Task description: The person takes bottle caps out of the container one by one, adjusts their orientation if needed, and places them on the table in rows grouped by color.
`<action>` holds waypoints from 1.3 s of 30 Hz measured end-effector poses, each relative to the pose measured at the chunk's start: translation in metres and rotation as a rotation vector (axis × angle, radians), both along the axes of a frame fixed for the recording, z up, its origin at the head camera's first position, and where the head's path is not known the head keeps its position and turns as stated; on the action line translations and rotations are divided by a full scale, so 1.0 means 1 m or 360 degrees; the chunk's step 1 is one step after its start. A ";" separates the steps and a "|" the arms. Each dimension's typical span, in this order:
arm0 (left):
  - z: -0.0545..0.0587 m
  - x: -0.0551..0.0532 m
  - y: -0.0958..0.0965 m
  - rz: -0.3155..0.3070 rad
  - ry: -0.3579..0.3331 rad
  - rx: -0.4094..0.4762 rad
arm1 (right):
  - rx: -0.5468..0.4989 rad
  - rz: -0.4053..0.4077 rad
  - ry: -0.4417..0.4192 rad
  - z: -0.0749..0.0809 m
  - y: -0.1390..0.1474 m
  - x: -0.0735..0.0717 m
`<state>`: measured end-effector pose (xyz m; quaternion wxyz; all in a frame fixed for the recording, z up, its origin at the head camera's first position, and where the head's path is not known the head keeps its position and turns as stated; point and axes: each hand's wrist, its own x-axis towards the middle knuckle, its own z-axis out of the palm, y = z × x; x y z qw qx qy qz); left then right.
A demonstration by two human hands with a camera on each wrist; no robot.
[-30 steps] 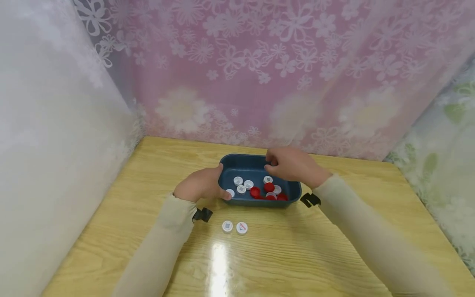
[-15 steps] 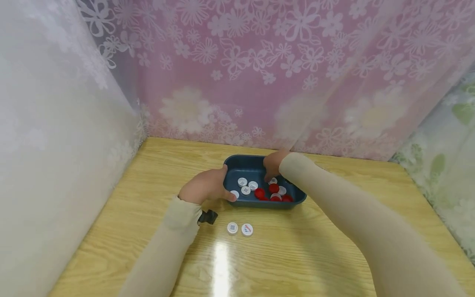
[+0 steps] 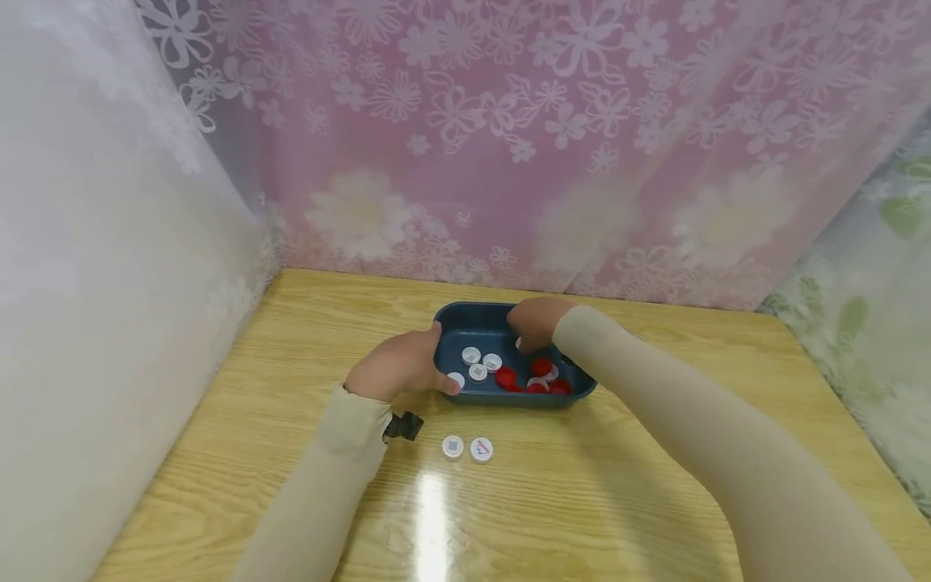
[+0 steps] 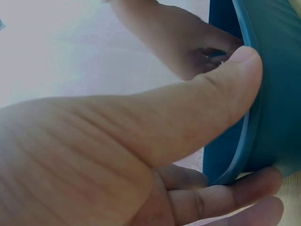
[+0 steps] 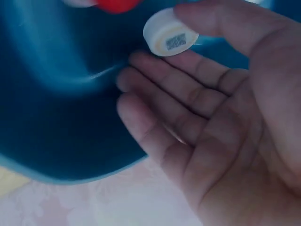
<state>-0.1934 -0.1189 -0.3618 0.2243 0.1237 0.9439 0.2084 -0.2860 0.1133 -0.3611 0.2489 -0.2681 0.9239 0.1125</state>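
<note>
My left hand (image 3: 396,365) grips the left end of a dark blue tray (image 3: 509,399), thumb over the rim and fingers outside, as the left wrist view shows. Inside the tray, my right hand (image 3: 538,322) pinches a white bottle cap (image 5: 170,33) printed with a square code, between thumb and fingertips. In the head view most of that cap is hidden behind the hand. Red caps (image 3: 505,377) and white caps (image 3: 471,356) lie loose on the tray floor, the red ones towards the front right. The right sleeve hides part of the tray's right end.
Two white caps, one with a square code (image 3: 452,447) and one with a red and blue print (image 3: 482,449), lie side by side on the wooden table (image 3: 349,307) before the tray. A pink flowered curtain (image 3: 465,178) hangs behind the table; pale curtains flank it.
My right hand has reached down into the tray and taken hold of a white bottle cap, which has shifted slightly left. The left hand stays on the tray's end.
</note>
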 end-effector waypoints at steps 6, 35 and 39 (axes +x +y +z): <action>0.001 0.000 -0.001 0.0021 -0.0030 -0.0016 | -0.0533 0.0081 0.0034 0.012 0.006 0.007; 0.001 0.004 0.010 0.0035 -0.0047 -0.0036 | -0.0822 0.0232 0.0235 -0.004 0.021 0.161; 0.001 0.006 0.009 0.0072 -0.0041 -0.0040 | -0.0625 0.0091 0.0090 -0.014 0.011 0.164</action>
